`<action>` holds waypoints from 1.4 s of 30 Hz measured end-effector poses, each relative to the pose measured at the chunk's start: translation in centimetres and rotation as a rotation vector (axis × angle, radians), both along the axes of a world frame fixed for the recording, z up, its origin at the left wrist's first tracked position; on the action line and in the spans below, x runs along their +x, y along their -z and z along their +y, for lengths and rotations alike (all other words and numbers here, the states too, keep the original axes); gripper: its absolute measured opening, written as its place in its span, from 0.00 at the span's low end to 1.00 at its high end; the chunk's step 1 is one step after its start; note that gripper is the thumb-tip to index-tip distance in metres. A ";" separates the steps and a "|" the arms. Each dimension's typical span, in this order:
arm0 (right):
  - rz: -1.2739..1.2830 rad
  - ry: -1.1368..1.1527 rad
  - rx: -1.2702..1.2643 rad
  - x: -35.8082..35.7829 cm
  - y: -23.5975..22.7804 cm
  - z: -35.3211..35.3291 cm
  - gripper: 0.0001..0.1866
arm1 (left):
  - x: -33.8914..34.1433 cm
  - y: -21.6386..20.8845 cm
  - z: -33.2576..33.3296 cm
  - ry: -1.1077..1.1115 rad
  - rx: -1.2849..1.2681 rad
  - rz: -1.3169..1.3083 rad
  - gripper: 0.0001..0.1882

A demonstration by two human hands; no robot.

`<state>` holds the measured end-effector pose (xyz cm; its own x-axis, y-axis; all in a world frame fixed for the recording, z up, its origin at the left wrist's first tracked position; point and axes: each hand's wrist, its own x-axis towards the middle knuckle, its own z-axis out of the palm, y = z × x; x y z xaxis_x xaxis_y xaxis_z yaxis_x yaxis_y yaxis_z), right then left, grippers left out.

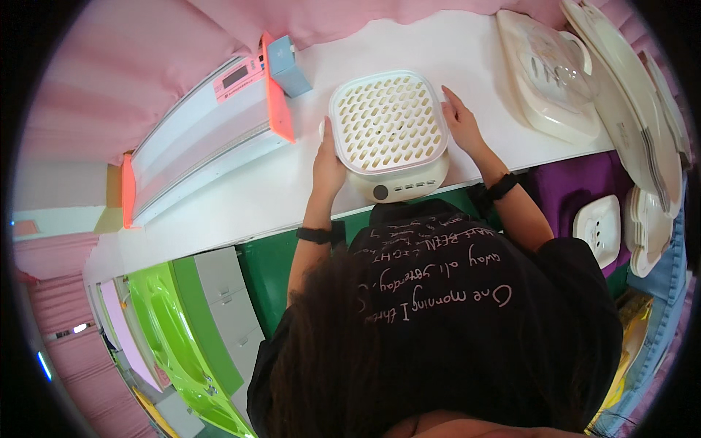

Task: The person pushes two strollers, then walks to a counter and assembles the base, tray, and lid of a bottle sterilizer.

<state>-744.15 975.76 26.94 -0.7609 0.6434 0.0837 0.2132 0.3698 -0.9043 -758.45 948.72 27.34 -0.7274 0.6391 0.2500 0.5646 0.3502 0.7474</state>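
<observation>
A cream-white, rounded-square appliance point(398, 191) is at the near edge of the white table, close to my body. Its pale lid point(393, 120) is pierced by rows of slanted slots, and its near side carries a dark round knob and several small buttons or openings. My left hand point(330, 162) lies along the left side, fingers pointing away from me. At the right side is my right hand point(463, 124), its thumb against the lid's edge and its fingers stretched forward. The two hands hold the appliance between them; the undersides of the fingers are hidden.
A long clear-fronted case point(204, 139) with orange ends stands at the left, a light-blue box point(289, 66) beside it. White plastic basins point(544, 73) and panels are stacked at the right. Pink curtains point(146, 58) hang behind. Below are a green tub point(175, 336) and drawers point(228, 292).
</observation>
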 end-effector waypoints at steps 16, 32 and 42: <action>-0.106 -0.101 -0.050 1.2 -1.8 0.6 0.27 | 1.1 -0.9 1.1 -0.030 -0.004 -0.078 0.35; 0.308 0.821 0.750 11.1 -9.2 30.2 0.22 | 2.9 -0.4 0.5 -0.128 -0.005 -0.119 0.42; -0.185 0.797 0.803 10.2 -7.9 38.6 0.37 | 3.8 1.5 -1.0 -0.251 0.040 -0.024 0.39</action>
